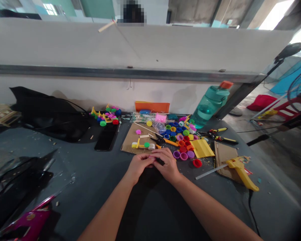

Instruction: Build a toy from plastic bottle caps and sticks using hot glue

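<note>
Near the table's middle, my left hand (141, 164) and my right hand (166, 163) meet with fingertips pinched together. Whatever lies between them is mostly hidden; a hint of pink shows, too small to name. Just beyond my fingers, a small piece built of a yellow stick and bottle caps (141, 145) rests on a cardboard sheet (127, 143). Orange-handled pliers (170, 142) lie beside it, by my right hand. Many coloured bottle caps (183, 156) spread out to the right of the pliers. A pink lump (138, 132) sits on the cardboard.
A black phone (106, 138) and more cap-and-stick pieces (107, 117) lie left. At right are a yellow glue gun (242, 170) with its cord, a teal bottle (207, 106) and yellow-black pliers (220, 135). A black bag (47, 113) lies against the white partition (90, 47); someone is behind it.
</note>
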A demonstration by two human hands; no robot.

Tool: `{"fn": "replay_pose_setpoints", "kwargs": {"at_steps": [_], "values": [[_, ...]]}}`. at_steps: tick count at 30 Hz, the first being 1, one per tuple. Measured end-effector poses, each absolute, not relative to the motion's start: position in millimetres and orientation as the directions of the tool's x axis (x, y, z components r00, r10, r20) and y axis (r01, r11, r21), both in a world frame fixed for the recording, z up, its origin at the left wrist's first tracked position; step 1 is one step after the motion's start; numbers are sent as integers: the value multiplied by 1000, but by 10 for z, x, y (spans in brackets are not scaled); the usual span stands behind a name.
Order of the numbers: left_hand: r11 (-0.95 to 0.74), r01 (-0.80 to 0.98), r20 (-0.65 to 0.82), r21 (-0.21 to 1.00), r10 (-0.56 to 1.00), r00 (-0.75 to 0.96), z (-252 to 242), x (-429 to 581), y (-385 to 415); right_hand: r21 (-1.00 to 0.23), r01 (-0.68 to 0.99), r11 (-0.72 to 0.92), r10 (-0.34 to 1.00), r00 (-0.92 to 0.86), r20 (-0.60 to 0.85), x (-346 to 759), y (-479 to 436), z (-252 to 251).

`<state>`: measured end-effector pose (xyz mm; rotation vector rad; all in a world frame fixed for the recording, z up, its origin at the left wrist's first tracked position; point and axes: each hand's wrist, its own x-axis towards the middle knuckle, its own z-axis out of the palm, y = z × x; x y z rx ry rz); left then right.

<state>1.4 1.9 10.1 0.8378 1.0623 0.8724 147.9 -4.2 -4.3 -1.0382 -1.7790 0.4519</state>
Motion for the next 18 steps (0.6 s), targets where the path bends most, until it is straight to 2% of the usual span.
{"fn": "replay_pose_setpoints", "kwargs": {"at_steps": [11,18], "values": [[410,-201,-355,890,897,263,100,14,15,-678,447,584,798,-164,580,1482,-45,-34],[416,-254,-365,873,903,226,83,2,38,-717,440,541,821,-91,564,1504,-27,-39]]}}
